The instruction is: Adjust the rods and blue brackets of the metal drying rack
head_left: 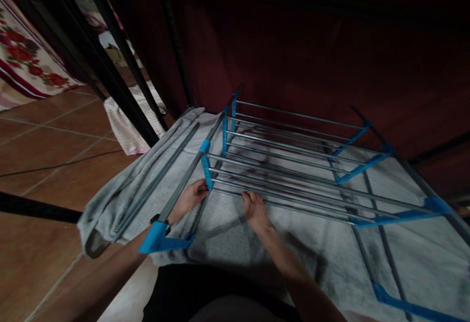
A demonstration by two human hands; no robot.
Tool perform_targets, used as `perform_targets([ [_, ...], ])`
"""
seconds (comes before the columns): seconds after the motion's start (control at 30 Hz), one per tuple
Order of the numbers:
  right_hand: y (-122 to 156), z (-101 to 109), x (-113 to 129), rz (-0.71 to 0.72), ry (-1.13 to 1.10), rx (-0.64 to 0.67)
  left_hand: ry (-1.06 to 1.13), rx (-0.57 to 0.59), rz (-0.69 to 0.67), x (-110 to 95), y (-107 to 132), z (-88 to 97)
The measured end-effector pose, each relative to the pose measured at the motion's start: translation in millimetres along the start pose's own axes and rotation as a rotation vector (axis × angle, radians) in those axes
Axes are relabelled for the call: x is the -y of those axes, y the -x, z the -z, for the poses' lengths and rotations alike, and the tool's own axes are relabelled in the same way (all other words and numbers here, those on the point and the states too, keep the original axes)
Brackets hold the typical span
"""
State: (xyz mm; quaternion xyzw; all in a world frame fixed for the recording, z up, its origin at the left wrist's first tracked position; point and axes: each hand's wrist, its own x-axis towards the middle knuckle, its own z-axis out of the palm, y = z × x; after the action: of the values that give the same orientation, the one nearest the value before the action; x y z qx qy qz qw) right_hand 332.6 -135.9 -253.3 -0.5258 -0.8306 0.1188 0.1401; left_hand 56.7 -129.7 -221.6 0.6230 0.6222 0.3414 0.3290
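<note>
A partly assembled rack of grey metal rods and blue plastic brackets lies on a grey blanket. My left hand reaches under the left side tube, its fingers closed at the lower end of a blue bracket. My right hand has its fingertips pinched on the lowest metal rod, a little right of that bracket. The rod's left end meets the bracket. At the lower left, another blue bracket sits on the side tube with no rods in it.
Loose grey tubes lie on the blanket at left. On the right, a lower blue bracket joins the frame. Black metal posts stand at left before a dark red cloth. A striped cloth hangs over the tiled floor.
</note>
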Motion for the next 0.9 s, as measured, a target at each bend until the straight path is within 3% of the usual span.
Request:
perform_targets([
  [0.17, -19, -4, 0, -0.025, 0.063, 0.014, -0.006, -0.009, -0.023, 16, -6, -16.2],
  [0.43, -19, -1, -3, 0.011, 0.087, 0.017, -0.146, -0.125, -0.070, 17, -11, -32.8],
  [0.9, -23, -9, -6, 0.097, 0.085, -0.001, -0.103, -0.158, -0.098, 16, -12, -37.0],
])
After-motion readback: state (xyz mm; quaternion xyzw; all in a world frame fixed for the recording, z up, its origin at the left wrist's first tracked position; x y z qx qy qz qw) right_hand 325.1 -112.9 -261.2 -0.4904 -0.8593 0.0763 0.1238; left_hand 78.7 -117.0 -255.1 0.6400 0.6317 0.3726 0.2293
